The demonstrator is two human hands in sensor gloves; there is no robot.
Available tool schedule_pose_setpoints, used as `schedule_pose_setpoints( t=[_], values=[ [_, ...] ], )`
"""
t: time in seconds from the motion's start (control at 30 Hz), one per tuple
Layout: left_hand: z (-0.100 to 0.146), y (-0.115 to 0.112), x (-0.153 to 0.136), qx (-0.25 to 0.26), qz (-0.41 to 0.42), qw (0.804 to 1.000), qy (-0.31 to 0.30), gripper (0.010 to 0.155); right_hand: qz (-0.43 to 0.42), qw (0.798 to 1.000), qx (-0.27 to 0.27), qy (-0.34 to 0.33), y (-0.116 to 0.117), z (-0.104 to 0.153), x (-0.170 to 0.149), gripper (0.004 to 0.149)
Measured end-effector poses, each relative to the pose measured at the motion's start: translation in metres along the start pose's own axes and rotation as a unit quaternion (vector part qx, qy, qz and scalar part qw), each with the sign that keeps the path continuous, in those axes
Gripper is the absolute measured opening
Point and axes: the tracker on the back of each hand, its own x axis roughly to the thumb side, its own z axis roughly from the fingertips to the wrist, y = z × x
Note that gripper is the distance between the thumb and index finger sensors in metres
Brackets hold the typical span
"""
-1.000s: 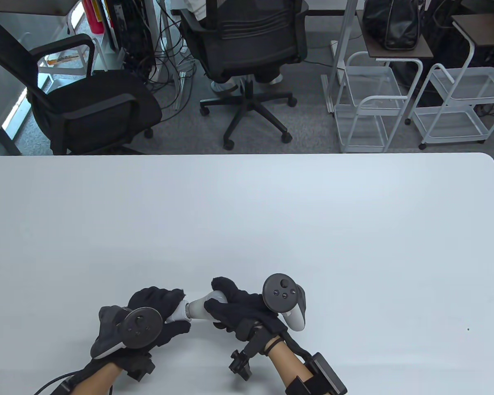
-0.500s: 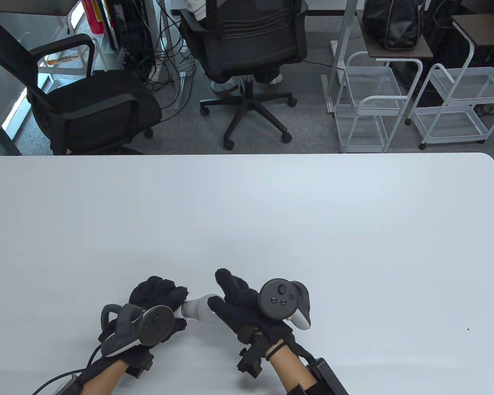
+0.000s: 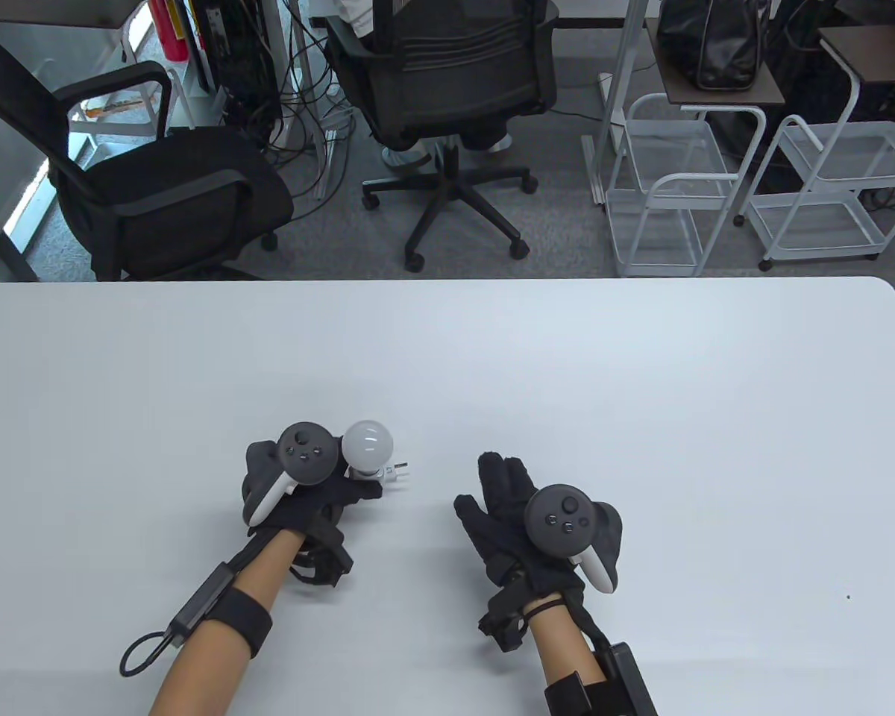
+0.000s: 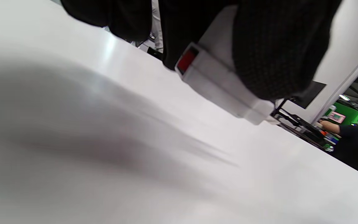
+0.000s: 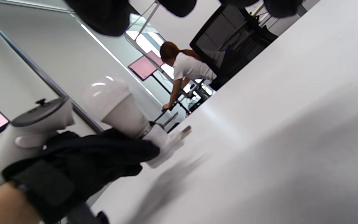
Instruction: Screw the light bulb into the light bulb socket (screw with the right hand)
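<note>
The white light bulb [image 3: 367,445] sits in the white socket [image 3: 388,474], which has plug prongs pointing right. The bulb points up. My left hand [image 3: 347,486] grips the socket at its base, low over the table. In the left wrist view my fingers [image 4: 275,46] wrap the socket body [image 4: 225,93], which has a red switch. My right hand [image 3: 496,485] is open and empty, fingers spread, to the right of the socket and apart from it. The right wrist view shows the bulb [image 5: 113,102], the socket [image 5: 160,141] and my left hand [image 5: 82,161].
The white table [image 3: 641,418] spreads wide around both hands. Behind its far edge stand office chairs [image 3: 447,89] and white wire carts [image 3: 671,186].
My right hand let go of the bulb and moved right, opening. My left hand carried the socket with the bulb forward and turned it so the bulb points up.
</note>
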Motion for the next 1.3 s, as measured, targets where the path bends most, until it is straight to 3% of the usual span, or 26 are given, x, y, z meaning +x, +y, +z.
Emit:
schedule_pose_setpoints(
  t=[0.23,0.57,0.63,0.8,0.97,1.07,1.3],
  values=[
    [-0.043,-0.021,0.008,-0.067,-0.005,0.996,0.056,0.074,-0.011,0.999,0.001,0.035,-0.002,-0.004,-0.014,0.064],
    [-0.048,-0.030,-0.006,-0.097,0.020,0.994,0.056,0.070,-0.010,0.999,0.010,0.048,0.004,-0.007,-0.018,0.063],
    [-0.045,-0.029,-0.011,-0.094,0.009,0.994,0.053,0.080,-0.001,0.999,-0.002,0.043,0.004,-0.007,-0.017,0.063],
    [-0.023,-0.008,-0.029,-0.063,-0.028,0.998,-0.001,0.088,0.024,0.999,-0.002,0.035,0.005,-0.006,-0.013,0.063],
    [0.022,0.023,-0.044,-0.007,-0.116,0.993,-0.035,0.090,0.052,0.999,-0.012,0.008,0.010,-0.005,-0.005,0.060],
    [0.049,0.033,-0.049,-0.008,-0.148,0.988,-0.046,0.091,0.081,0.996,-0.016,-0.020,0.015,-0.004,0.004,0.060],
    [0.101,0.042,-0.045,0.037,-0.118,0.988,-0.092,0.092,0.113,0.991,0.034,-0.060,0.029,-0.004,0.015,0.059]
  ],
)
